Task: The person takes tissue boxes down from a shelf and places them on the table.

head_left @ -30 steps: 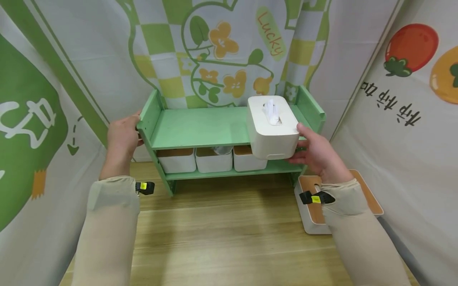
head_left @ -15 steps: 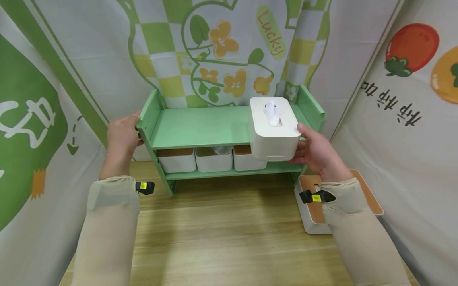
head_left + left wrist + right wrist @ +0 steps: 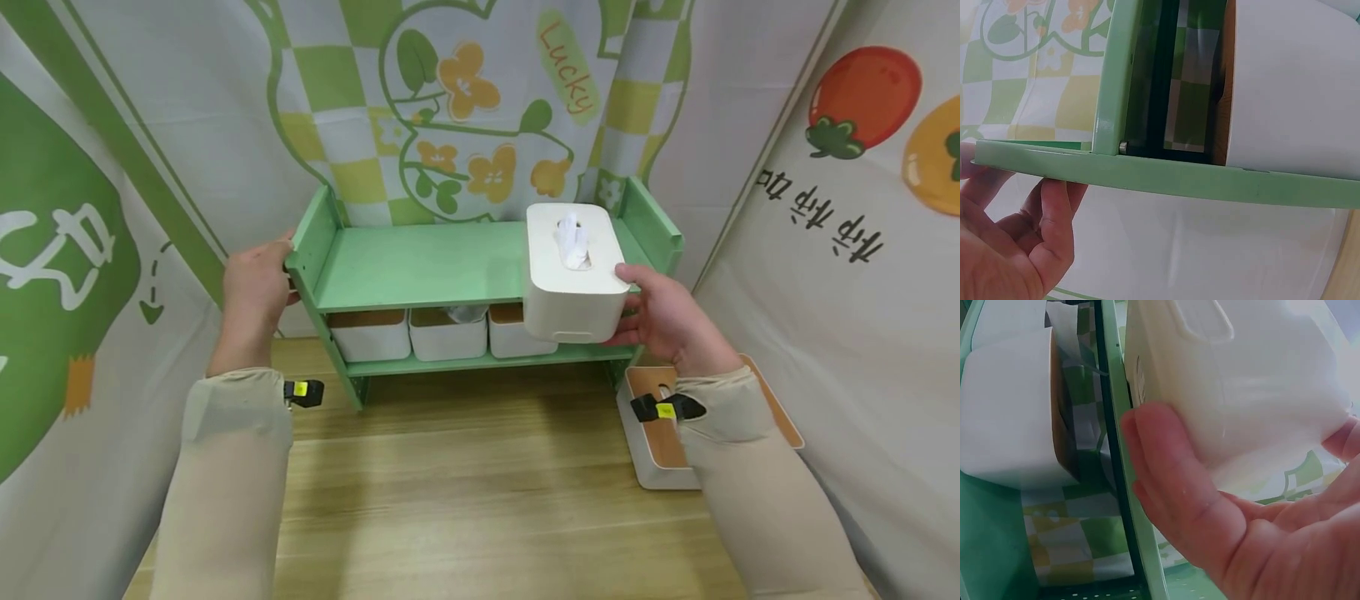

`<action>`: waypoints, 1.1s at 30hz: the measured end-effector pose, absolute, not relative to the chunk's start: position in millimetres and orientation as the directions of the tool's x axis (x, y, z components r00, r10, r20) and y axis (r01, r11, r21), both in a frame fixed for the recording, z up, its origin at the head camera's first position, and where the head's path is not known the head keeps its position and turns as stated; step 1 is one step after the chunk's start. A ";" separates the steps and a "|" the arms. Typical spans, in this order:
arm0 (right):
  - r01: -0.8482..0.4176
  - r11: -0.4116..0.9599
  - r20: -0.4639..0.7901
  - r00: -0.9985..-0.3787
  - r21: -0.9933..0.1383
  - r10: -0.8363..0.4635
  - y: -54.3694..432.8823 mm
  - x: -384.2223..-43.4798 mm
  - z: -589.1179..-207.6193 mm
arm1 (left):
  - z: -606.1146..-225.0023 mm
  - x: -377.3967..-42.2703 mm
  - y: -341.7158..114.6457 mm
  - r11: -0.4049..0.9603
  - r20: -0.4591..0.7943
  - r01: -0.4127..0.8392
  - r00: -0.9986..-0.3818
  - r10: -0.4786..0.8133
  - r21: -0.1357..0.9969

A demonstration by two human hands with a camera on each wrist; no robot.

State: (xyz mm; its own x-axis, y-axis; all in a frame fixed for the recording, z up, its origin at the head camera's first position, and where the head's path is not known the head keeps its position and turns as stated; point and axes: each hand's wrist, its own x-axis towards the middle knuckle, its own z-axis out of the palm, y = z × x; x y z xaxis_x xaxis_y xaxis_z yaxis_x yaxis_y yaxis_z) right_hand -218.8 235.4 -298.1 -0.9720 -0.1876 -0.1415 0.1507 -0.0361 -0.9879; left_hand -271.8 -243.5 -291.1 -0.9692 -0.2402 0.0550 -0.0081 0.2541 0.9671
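My right hand (image 3: 667, 321) grips a white tissue box (image 3: 577, 312) at its right side, thumb near the top edge and fingers under the bottom corner. A white tissue sticks up through the slot in its lid. In the head view the box overlaps the right part of the green shelf (image 3: 427, 262), close over its front edge; the right wrist view shows the fingers (image 3: 1169, 437) bent round the box's underside. My left hand (image 3: 255, 287) holds the upper front corner of the shelf's left side panel, with thumb and fingers (image 3: 1057, 212) on either side of it.
On the lower shelf stand white bins (image 3: 371, 340) with brown insides; a middle bin (image 3: 448, 340) holds something clear or white. A larger white box with a brown top (image 3: 660, 477) lies on the wooden floor (image 3: 465, 483) at right. Printed cloth (image 3: 465, 108) hangs behind.
The tissue box has shifted slightly right and toward me, its front tipping down a little. My right thumb has slid slightly along its edge. The left hand stays on the side panel.
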 end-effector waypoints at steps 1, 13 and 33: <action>0.150 -0.042 -0.139 -0.972 -0.988 -0.189 235.4 -219.1 -297.9 | -290.9 -271.8 -243.5 0.252 0.056 -0.007 -0.969 -0.241 0.968; 0.078 -0.071 -0.062 -0.975 -0.994 -0.212 233.7 -206.4 -303.1 | -289.7 -272.1 -244.8 0.274 0.063 -0.008 -0.966 -0.250 0.962; 0.012 -0.149 0.044 -0.928 -0.989 -0.369 226.1 -155.6 -321.3 | -290.5 -272.7 -245.1 0.267 0.047 -0.022 -0.968 -0.248 0.964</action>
State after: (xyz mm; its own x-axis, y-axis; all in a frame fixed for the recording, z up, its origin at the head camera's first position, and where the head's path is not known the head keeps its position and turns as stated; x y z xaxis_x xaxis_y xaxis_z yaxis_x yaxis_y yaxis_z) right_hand -155.6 226.1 -321.3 -0.9283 -0.3692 0.0443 0.0123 -0.1495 -0.9887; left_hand -272.7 -245.1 -290.5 -0.9677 -0.2475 0.0468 -0.0215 0.2665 0.9636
